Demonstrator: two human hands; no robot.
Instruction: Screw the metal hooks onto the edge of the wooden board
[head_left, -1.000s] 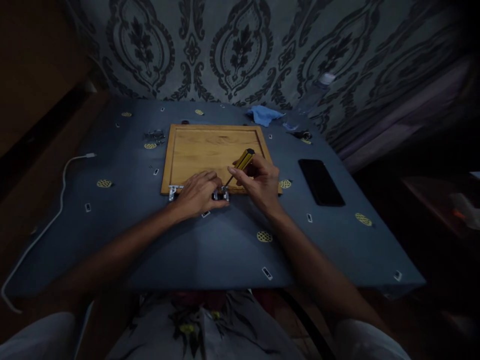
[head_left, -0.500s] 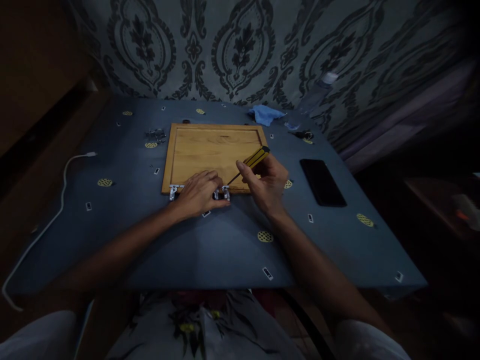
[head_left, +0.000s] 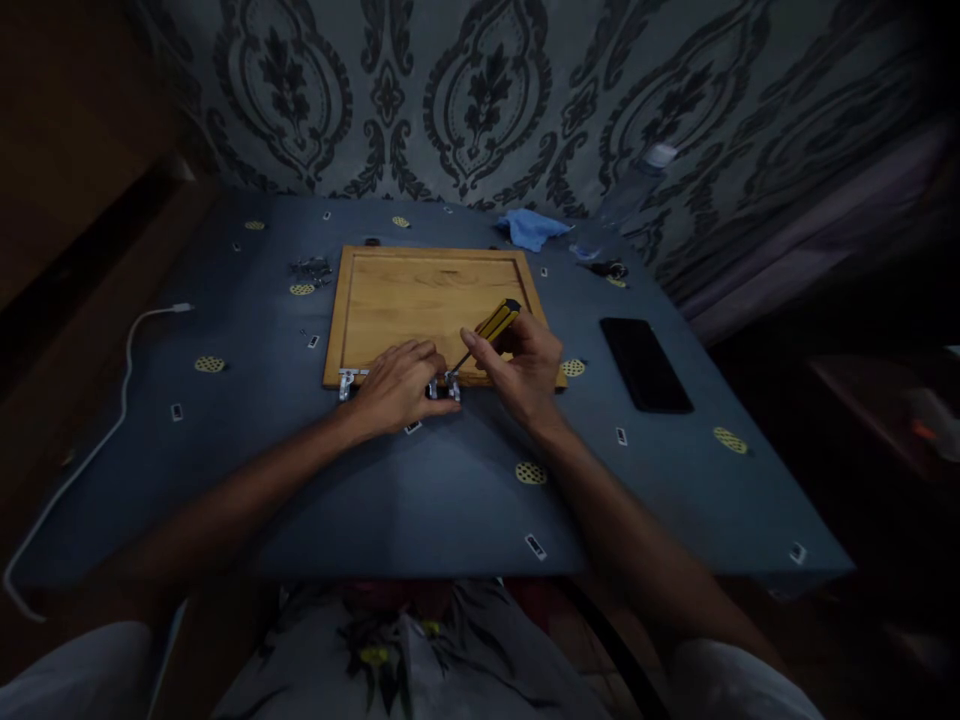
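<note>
A framed wooden panel (head_left: 420,300) lies flat on the table, with metal hinges along its near edge. My left hand (head_left: 399,388) rests over that edge, its fingers on the wood and its thumb in front of the right-hand hinge (head_left: 454,388), steadying it. Part of this hinge is hidden by the fingers. In my right hand (head_left: 526,368) is a screwdriver (head_left: 497,322) with a yellow and black handle, gripped in closed fingers and tilted. Its tip meets the right-hand hinge. Another hinge (head_left: 346,385) sits near the panel's left corner.
Small metal pieces (head_left: 311,268) lie in a pile left of the panel. Behind it is a blue cloth (head_left: 532,229). A clear bottle (head_left: 634,195) and a dark tool (head_left: 606,269) are at the back right, a black phone (head_left: 646,365) at right, and a white cable (head_left: 127,370) at left.
My right hand and the screwdriver's handle have shifted left, so the screwdriver is tilted differently while its tip remains at the hinge. My left hand has stayed in place.
</note>
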